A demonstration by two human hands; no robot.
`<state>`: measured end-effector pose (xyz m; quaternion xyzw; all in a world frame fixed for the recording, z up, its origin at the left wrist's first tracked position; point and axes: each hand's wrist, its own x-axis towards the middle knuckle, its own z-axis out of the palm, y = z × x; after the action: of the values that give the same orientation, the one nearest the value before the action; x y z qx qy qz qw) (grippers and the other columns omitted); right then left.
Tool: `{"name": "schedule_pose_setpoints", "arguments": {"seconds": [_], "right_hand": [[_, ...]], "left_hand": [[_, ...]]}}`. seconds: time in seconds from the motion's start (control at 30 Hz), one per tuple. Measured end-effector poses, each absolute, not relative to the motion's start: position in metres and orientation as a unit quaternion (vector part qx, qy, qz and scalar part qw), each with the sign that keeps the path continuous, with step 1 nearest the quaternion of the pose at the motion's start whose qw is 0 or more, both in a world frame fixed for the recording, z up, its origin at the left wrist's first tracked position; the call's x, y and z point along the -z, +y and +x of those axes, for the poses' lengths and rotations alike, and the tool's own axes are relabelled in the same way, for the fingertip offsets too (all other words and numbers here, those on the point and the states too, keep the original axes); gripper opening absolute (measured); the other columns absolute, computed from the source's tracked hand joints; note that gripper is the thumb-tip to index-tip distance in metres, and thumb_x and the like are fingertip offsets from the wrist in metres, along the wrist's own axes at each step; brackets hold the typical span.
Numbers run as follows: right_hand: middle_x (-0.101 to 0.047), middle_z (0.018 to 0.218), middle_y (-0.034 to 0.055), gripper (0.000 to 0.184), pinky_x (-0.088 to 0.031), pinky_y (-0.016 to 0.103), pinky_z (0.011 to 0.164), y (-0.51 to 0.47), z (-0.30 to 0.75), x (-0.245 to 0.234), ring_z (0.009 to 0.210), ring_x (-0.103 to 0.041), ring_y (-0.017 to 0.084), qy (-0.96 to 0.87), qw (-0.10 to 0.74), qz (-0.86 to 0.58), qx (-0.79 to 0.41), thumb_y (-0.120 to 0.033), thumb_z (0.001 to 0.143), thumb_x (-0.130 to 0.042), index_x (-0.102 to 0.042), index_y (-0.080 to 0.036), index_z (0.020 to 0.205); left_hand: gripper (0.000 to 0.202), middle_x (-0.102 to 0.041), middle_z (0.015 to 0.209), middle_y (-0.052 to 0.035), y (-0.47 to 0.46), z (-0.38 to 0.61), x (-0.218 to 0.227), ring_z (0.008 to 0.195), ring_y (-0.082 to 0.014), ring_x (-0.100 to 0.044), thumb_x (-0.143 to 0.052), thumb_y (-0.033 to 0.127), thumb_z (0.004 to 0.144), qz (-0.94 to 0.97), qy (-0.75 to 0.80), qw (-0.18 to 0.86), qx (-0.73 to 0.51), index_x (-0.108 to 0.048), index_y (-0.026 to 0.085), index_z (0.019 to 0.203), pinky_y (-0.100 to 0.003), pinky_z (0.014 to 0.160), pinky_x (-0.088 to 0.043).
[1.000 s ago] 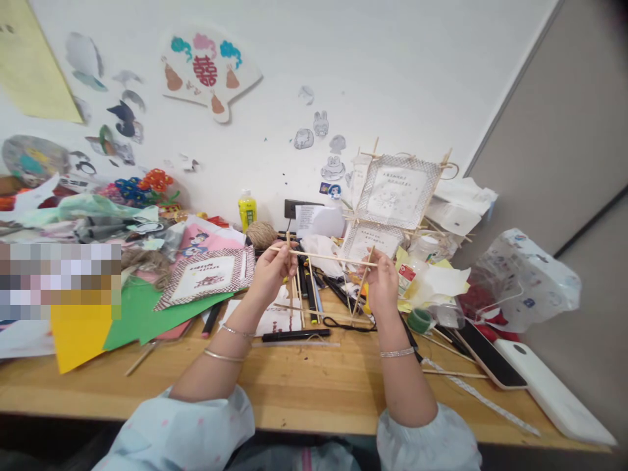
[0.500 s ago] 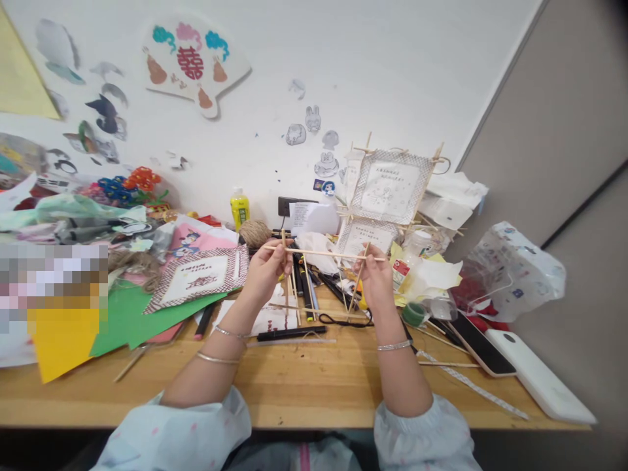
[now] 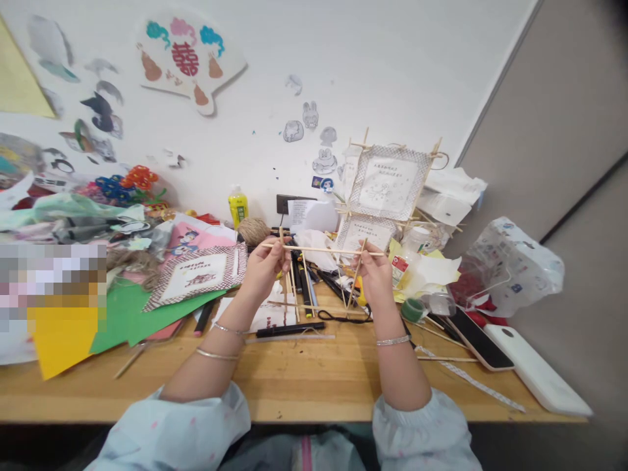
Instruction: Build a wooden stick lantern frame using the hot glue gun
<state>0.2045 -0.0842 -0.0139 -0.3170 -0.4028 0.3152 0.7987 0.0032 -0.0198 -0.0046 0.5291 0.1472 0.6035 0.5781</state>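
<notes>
Between my hands, above the desk, is a frame of thin wooden sticks [image 3: 321,250] that cross near its upper corners. My left hand [image 3: 265,268] is closed on the left crossing, thumb and fingers pinching the sticks. At the right crossing my right hand [image 3: 377,275] pinches the frame in the same way. The slanting side sticks run down toward the desk; their lower ends blend with the clutter. A black marker [image 3: 290,329] and a loop of black cord [image 3: 346,317] lie below the hands. Several pens lie behind the frame.
Patterned stick-framed panels [image 3: 390,183] stand at the back right. A ball of twine [image 3: 253,230] and a yellow-green bottle [image 3: 239,206] are by the wall. Left lie a patterned-border panel [image 3: 196,278] and green paper [image 3: 147,320]; right, a phone [image 3: 481,340] and a white slab-like device [image 3: 537,369].
Both hands keep hold of the stick frame in nearly the same pose. The whole view has shifted slightly; nothing was let go or picked up.
</notes>
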Motion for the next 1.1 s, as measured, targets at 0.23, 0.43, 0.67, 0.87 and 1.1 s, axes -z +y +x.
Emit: {"name": "schedule_pose_setpoints", "arguments": {"seconds": [0.23, 0.43, 0.67, 0.87, 1.1], "right_hand": [[-0.062, 0.064, -0.0035, 0.031, -0.045, 0.023, 0.055, -0.083, 0.209, 0.016, 0.055, -0.052, 0.008, -0.414, 0.791, -0.317, -0.318, -0.036, 0.064, -0.071, -0.066, -0.021, 0.091], [-0.063, 0.066, -0.0034, 0.031, -0.046, 0.023, 0.055, -0.081, 0.21, 0.018, 0.055, -0.053, 0.007, -0.405, 0.799, -0.3, -0.328, -0.036, 0.064, -0.071, -0.067, -0.022, 0.091], [-0.063, 0.063, -0.0039, 0.029, -0.045, 0.02, 0.054, -0.082, 0.208, 0.018, 0.055, -0.053, 0.007, -0.41, 0.796, -0.278, -0.347, -0.033, 0.066, -0.071, -0.068, -0.022, 0.092], [-0.064, 0.066, -0.0033, 0.026, -0.046, 0.022, 0.055, -0.082, 0.206, 0.017, 0.055, -0.054, 0.007, -0.4, 0.803, -0.278, -0.343, -0.032, 0.065, -0.071, -0.068, -0.022, 0.09], [-0.064, 0.063, -0.0032, 0.028, -0.045, 0.021, 0.053, -0.082, 0.2, 0.015, 0.053, -0.054, 0.008, -0.389, 0.809, -0.27, -0.348, -0.034, 0.063, -0.073, -0.068, -0.021, 0.088]], "left_hand": [[0.037, -0.055, 0.059, 0.0026, -0.019, 0.003, 0.006, 0.043, -0.0052, -0.046, -0.069, 0.043, 0.069, 0.532, 0.128, 0.591, -0.593, -0.063, 0.015, 0.092, -0.017, 0.04, -0.034], [0.035, -0.055, 0.06, 0.0017, -0.019, 0.003, 0.007, 0.045, -0.0059, -0.048, -0.067, 0.042, 0.072, 0.552, 0.115, 0.593, -0.574, -0.064, 0.013, 0.092, -0.019, 0.042, -0.036], [0.034, -0.053, 0.058, 0.0033, -0.018, 0.003, 0.007, 0.044, -0.0055, -0.046, -0.067, 0.044, 0.071, 0.545, 0.132, 0.584, -0.587, -0.062, 0.015, 0.09, -0.018, 0.041, -0.035], [0.031, -0.05, 0.054, 0.0051, -0.02, 0.005, 0.005, 0.043, -0.0052, -0.044, -0.066, 0.042, 0.074, 0.554, 0.119, 0.58, -0.585, -0.06, 0.017, 0.09, -0.018, 0.042, -0.034], [0.029, -0.051, 0.054, 0.0049, -0.027, -0.001, -0.005, 0.042, -0.0046, -0.042, -0.065, 0.04, 0.075, 0.547, 0.125, 0.581, -0.59, -0.06, 0.016, 0.09, -0.017, 0.042, -0.033]]}}
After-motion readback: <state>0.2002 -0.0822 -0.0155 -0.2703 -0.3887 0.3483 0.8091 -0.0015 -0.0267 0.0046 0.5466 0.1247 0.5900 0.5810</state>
